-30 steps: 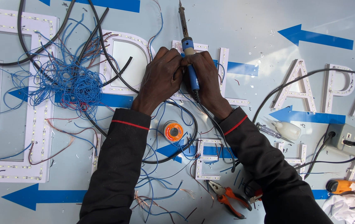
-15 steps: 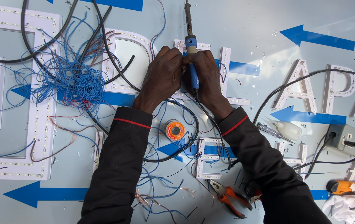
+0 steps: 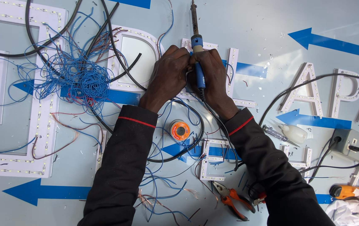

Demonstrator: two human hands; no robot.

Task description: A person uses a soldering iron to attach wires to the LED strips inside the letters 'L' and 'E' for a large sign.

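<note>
Hands joined over white sign letter

Right hand (image 3: 214,77) clamped on blue-handled soldering iron (image 3: 197,54), tip aimed away, beyond the letter (image 3: 229,67). Left hand (image 3: 169,75) pressed against the right, fingers curled on something hidden; cannot tell what. Solder spool (image 3: 180,129) just below the letter, between both sleeves. Blue wire tangle (image 3: 79,77) left of it. Orange pliers (image 3: 229,196) well below, on the worktop (image 3: 263,25).

Right hand (image 3: 215,79) wrapped round blue-handled soldering iron (image 3: 198,62), tip pointing away. Left hand (image 3: 169,77) touching it, on a white sign letter (image 3: 229,67). Solder spool (image 3: 180,129) between forearms; blue wire tangle (image 3: 77,77) left, pliers (image 3: 229,199) on tabletop (image 3: 263,25).
</note>
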